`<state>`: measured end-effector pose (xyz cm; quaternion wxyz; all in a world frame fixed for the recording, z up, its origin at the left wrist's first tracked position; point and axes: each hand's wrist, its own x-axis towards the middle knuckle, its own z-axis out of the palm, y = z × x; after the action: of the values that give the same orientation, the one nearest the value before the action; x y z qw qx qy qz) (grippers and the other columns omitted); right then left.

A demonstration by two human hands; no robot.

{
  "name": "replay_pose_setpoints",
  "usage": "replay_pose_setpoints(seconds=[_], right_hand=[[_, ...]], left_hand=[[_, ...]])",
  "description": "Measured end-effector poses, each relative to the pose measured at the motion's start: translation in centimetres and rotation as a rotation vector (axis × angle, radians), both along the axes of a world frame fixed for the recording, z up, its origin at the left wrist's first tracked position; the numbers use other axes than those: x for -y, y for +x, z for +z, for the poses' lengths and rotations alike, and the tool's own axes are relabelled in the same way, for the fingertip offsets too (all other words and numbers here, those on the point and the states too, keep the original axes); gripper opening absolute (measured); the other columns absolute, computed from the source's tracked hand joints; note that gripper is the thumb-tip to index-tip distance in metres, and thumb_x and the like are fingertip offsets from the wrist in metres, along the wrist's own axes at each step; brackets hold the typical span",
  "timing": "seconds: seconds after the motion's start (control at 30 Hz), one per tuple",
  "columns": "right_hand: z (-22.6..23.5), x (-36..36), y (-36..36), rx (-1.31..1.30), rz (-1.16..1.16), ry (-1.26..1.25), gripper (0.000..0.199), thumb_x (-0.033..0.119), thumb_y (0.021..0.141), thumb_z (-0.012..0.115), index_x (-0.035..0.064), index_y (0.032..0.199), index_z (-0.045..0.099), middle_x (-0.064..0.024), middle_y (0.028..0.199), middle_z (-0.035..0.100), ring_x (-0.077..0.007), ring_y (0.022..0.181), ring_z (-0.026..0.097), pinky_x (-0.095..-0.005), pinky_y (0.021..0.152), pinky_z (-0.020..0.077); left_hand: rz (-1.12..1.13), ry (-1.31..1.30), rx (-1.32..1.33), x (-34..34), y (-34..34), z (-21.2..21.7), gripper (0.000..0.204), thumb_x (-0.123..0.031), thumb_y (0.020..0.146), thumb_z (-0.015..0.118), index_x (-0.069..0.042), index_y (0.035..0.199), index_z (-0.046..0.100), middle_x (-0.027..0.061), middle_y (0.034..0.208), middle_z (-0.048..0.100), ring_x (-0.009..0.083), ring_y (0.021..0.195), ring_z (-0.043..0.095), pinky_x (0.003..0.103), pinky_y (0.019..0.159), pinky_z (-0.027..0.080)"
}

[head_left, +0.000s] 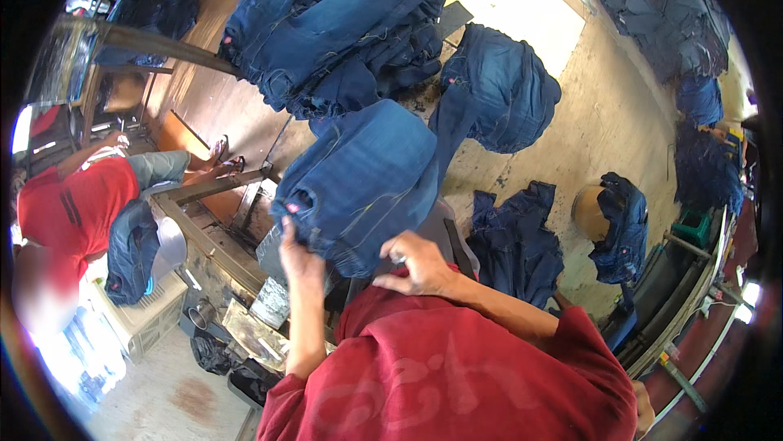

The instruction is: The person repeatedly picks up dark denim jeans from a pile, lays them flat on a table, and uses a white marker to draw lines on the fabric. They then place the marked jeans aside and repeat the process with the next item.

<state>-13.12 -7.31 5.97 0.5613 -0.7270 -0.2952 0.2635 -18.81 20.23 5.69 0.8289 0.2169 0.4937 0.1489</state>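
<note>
Left hand (298, 255) pinches folded dark-blue denim jeans (359, 184) at waistband; right hand (418, 265) curled just beside. Heavy, floppy — grip waistband w/ both.

Jeans (359, 184) lie before both hands, a heap (342, 25) behind (another pile (497, 90) right).

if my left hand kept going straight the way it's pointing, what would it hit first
The left hand points up and away, already touching the near edge of the blue jeans on the table. Going on, it would likely just press further into that same pair; depth is unclear.
</note>
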Motion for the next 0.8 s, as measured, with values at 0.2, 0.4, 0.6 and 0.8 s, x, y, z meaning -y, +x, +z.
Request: replay_pose_setpoints(seconds=[0.2,0.4,0.6,0.8], right_hand=[[-8.2,1.5,12.0,-0.810,-1.001,-0.053,0.094,0.072,0.097,0.074,0.0062,0.157,0.045,-0.0214,0.133,0.065,-0.0306,0.110,0.070,-0.0486,0.094,0.0617],[-13.8,-0.1,19.9,-1.435,-0.957,0.443,0.138,0.094,0.081,0.071,-0.0088,0.162,0.025,-0.0264,0.130,0.059,-0.0436,0.125,0.063,-0.0627,0.107,0.0553],[-14.7,0.2,26.2,-1.390,-1.081,0.521,0.105,0.075,0.086,0.083,0.0013,0.154,0.053,-0.0202,0.152,0.060,-0.0408,0.135,0.061,-0.0630,0.119,0.0462],[-11.7,2.3,35.6,-0.640,-1.469,0.325,0.056,0.029,0.086,0.099,0.0062,0.126,0.068,-0.0098,0.130,0.072,-0.0285,0.114,0.068,-0.0501,0.108,0.0539]], left_hand=[[0.102,0.077,-0.061,-5.6,-5.8,-0.5,0.042,-0.030,0.115,0.060,-0.008,0.151,0.063,0.0120,0.149,0.070,0.0328,0.136,0.067,0.058,0.119,0.051],[0.161,0.180,-0.164,-8.8,-10.9,-4.1,0.048,-0.030,0.111,0.068,-0.011,0.154,0.062,0.0120,0.151,0.068,0.0334,0.135,0.068,0.057,0.118,0.053],[-0.160,0.517,-1.043,-10.8,-8.2,0.7,0.046,-0.029,0.101,0.084,0.002,0.129,0.066,0.0209,0.122,0.071,0.0372,0.112,0.071,0.055,0.103,0.056],[-0.800,1.828,-0.365,6.7,8.5,2.4,0.050,-0.020,0.089,0.087,-0.009,0.133,0.068,0.0169,0.153,0.061,0.0401,0.145,0.054,0.059,0.122,0.039]])
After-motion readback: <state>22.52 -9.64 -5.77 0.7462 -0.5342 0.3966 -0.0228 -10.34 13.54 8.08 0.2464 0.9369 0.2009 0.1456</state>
